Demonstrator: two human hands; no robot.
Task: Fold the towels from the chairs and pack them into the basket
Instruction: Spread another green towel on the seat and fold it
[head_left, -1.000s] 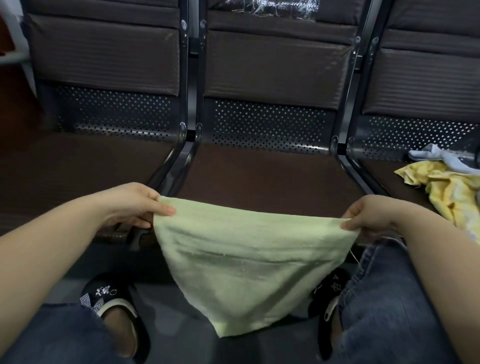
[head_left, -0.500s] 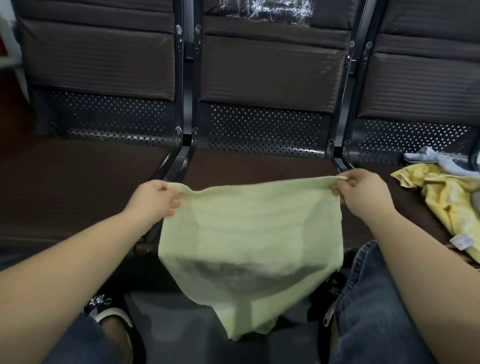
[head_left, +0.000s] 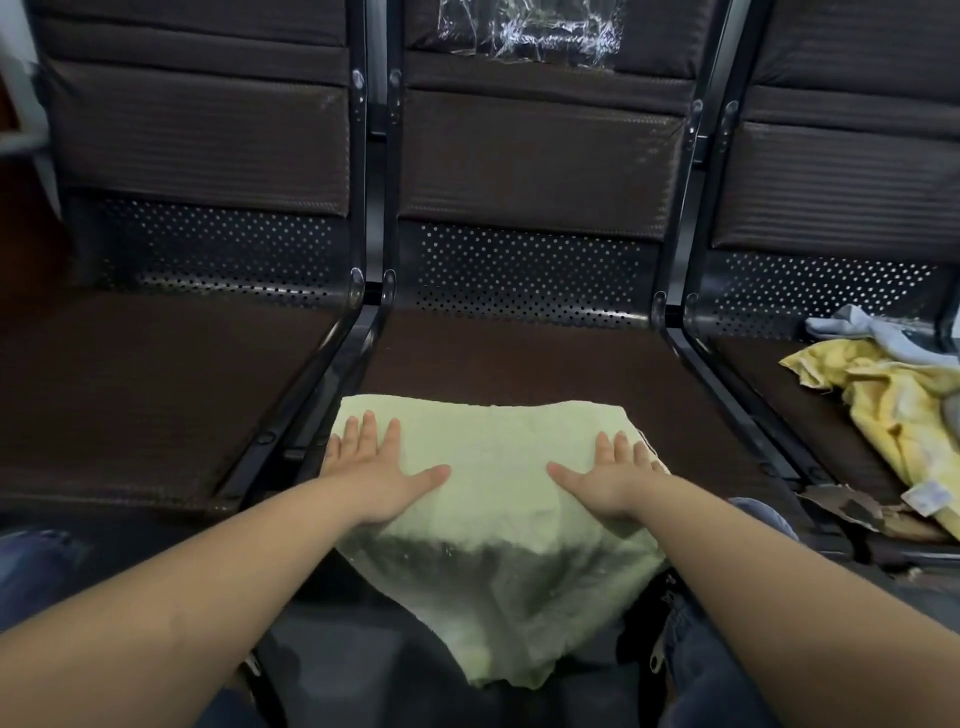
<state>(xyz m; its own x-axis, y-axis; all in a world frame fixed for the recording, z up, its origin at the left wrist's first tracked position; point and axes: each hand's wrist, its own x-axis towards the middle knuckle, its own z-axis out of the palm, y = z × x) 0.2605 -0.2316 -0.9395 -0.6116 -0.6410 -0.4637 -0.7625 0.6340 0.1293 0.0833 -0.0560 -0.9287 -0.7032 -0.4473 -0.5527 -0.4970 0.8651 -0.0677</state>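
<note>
A pale green towel (head_left: 493, 467) is being pressed flat on the middle chair seat (head_left: 519, 358), its near half hanging over the front edge toward the floor. The left hand (head_left: 376, 475) and the right hand (head_left: 610, 478) are being held spread, palms down, fingers straight, one near each side of the cloth; nothing is being pinched. The step in hand is judged to be smoothing before the first fold. It would be done well if the palms were swept outward to the side edges, so wrinkles are being driven out rather than trapped, and the hanging half were then lifted by its corners and matched to the far edge. More towels, a yellow one (head_left: 904, 405) and a grey one (head_left: 857, 332), are lying crumpled on the right chair. No basket is being shown.
</note>
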